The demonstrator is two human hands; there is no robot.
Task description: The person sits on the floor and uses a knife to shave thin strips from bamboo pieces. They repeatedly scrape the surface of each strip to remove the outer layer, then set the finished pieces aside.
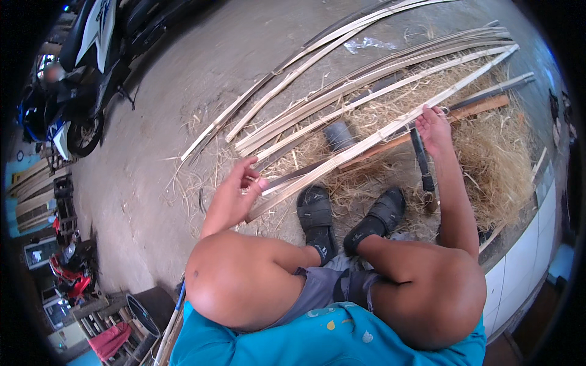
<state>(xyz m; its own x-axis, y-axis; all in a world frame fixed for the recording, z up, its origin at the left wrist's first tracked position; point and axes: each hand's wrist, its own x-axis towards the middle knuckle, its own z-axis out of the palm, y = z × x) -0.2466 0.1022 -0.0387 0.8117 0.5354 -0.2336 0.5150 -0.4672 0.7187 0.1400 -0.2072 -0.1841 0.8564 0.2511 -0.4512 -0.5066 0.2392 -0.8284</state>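
Observation:
A long pale split bamboo strip (366,144) slants from near my left knee up to the far right. My right hand (434,131) is closed at its far edge, fingertips pinched on it. My left hand (237,192) is beside the strip's near end, thumb and fingers apart with a gap between them. Between my hands, a reddish-brown wooden piece (482,108) lies under the strip. A dark, banded handle-like piece (422,160) hangs down below my right hand. Past the strip stands a grey cylinder (339,135).
More bamboo strips (305,116) lie side by side on the concrete floor beyond. Thin shavings (494,165) pile up at right, by a white tiled edge (525,250). My sandalled feet (315,213) are just below the strip. Motorcycles (79,91) and a dark bucket (149,311) are at left.

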